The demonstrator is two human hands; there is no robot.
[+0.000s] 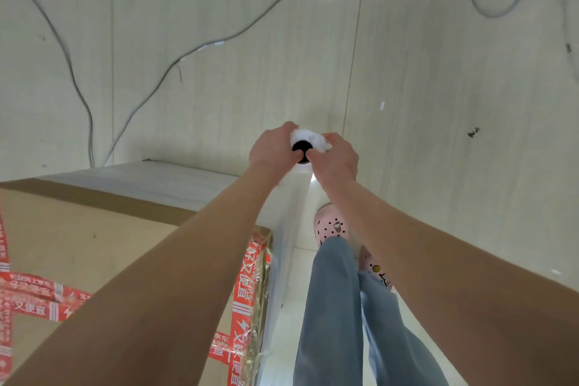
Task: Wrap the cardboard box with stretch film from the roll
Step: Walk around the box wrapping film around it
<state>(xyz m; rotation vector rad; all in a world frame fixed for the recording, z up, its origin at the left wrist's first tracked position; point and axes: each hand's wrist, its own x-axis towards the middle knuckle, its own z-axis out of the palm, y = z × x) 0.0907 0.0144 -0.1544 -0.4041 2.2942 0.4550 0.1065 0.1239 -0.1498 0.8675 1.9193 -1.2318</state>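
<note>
Cardboard box (94,238) past left edge

red tape (247,279) on cardboard box (78,238) | txt: "又便宜", "京东" | rest illeg.

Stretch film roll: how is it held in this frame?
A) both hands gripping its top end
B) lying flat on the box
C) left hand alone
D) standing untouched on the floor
A: the left hand and right hand both grip the stretch film roll at its top end, either side of the dark core hole.
</note>
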